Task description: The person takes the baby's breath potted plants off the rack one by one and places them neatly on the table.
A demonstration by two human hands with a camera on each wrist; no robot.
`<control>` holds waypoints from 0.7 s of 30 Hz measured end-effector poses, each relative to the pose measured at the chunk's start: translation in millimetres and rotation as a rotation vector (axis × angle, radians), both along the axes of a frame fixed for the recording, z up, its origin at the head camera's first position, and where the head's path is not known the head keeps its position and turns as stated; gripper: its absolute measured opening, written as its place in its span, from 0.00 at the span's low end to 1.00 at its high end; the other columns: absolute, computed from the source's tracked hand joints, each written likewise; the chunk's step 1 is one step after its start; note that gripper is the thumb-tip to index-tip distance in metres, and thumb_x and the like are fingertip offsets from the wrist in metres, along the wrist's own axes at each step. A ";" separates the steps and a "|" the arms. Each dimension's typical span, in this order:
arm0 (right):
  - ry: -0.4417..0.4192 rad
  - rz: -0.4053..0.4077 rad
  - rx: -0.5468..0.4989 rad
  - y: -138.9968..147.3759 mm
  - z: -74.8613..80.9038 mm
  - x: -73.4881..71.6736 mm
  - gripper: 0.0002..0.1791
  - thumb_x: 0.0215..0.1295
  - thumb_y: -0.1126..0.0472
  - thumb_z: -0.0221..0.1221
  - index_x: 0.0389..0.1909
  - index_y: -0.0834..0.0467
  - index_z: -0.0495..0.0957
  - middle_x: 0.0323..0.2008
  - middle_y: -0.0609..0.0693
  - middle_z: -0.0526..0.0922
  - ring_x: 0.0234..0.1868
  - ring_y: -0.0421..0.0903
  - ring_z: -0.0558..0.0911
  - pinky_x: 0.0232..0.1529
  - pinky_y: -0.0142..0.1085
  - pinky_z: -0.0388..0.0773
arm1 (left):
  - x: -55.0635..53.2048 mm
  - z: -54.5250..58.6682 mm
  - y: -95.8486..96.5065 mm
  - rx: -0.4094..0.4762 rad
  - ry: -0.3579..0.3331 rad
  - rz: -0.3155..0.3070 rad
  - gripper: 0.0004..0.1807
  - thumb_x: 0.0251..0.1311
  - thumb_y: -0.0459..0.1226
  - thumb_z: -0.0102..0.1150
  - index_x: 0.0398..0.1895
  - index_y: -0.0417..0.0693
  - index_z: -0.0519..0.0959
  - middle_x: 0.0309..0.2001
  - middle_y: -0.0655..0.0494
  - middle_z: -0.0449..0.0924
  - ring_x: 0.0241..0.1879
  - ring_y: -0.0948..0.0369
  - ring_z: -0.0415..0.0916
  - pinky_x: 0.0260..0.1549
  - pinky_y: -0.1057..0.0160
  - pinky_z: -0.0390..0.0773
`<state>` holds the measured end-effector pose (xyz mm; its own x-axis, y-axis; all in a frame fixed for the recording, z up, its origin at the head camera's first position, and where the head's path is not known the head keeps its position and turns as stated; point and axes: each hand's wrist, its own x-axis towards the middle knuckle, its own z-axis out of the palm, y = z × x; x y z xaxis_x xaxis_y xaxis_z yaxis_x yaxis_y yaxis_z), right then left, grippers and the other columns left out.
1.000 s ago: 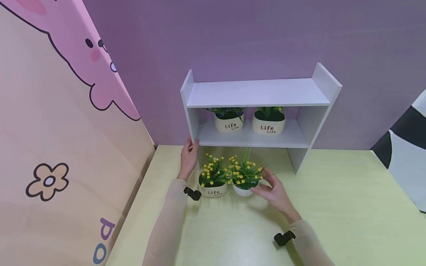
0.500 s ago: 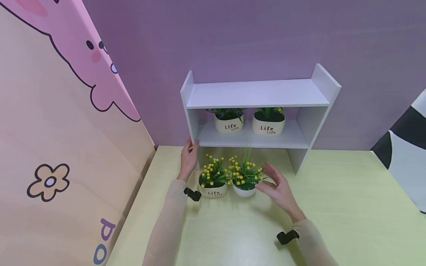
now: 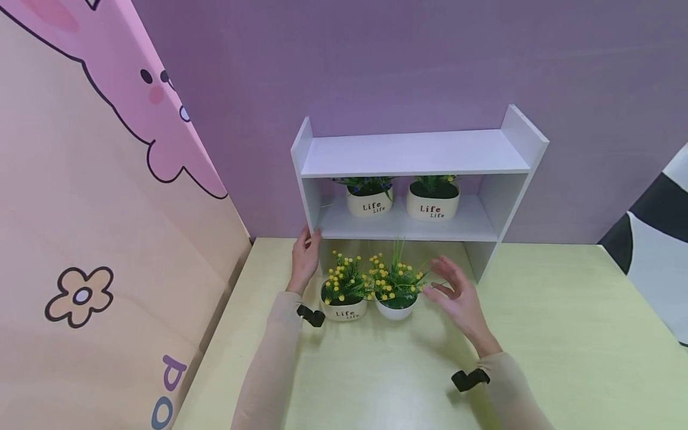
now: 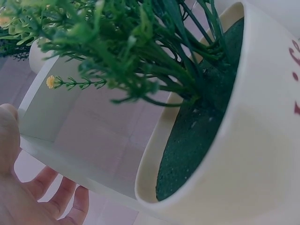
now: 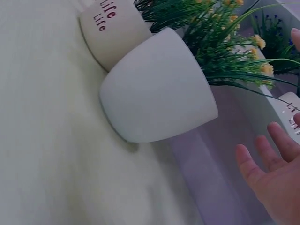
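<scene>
The white pot (image 3: 395, 309) stands at nine o'clock from the right hand (image 3: 461, 298), fingers spread; the left hand (image 3: 305, 261) pinches the shelf (image 3: 416, 154) at eight o'clock.

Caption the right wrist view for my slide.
Right hand apart from a plain white pot of yellow flowers, with a Life-lettered pot beyond it on the pale tabletop.

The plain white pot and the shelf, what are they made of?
The white pot could be plastic or ceramic: it looks smooth and fairly dull, with no grain. The shelf seems to be coated board: flat, even white panels with straight edges.
</scene>
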<state>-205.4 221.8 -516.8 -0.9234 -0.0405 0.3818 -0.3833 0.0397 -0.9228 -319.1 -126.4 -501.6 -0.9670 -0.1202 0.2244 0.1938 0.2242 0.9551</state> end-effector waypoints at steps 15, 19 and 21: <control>0.047 -0.023 0.071 6.9 23.0 -7.5 0.43 0.66 0.77 0.66 0.80 0.63 0.62 0.69 0.33 0.75 0.69 0.29 0.74 0.65 0.24 0.77 | -0.6 0.0 -0.6 0.003 -0.006 0.015 0.30 0.83 0.52 0.47 0.82 0.56 0.66 0.71 0.40 0.76 0.69 0.41 0.77 0.65 0.35 0.78; 0.064 -0.007 0.077 7.7 26.2 -10.4 0.44 0.64 0.78 0.67 0.80 0.65 0.61 0.71 0.36 0.75 0.70 0.30 0.74 0.66 0.25 0.77 | -1.5 -0.6 -0.3 0.009 -0.011 0.012 0.30 0.83 0.53 0.48 0.82 0.58 0.66 0.71 0.41 0.76 0.68 0.41 0.77 0.65 0.36 0.78; 0.069 0.004 0.081 8.3 28.2 -12.0 0.46 0.63 0.79 0.67 0.81 0.64 0.61 0.72 0.41 0.75 0.70 0.30 0.74 0.66 0.26 0.77 | -1.2 -0.5 -0.3 0.010 -0.012 0.011 0.30 0.83 0.53 0.48 0.83 0.58 0.66 0.70 0.41 0.76 0.68 0.41 0.77 0.65 0.36 0.78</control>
<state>-217.4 230.1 -488.6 -0.8946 -0.0771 0.4402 -0.4465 0.1113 -0.8879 -320.3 -126.7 -502.1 -0.9684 -0.1325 0.2112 0.1795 0.2170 0.9595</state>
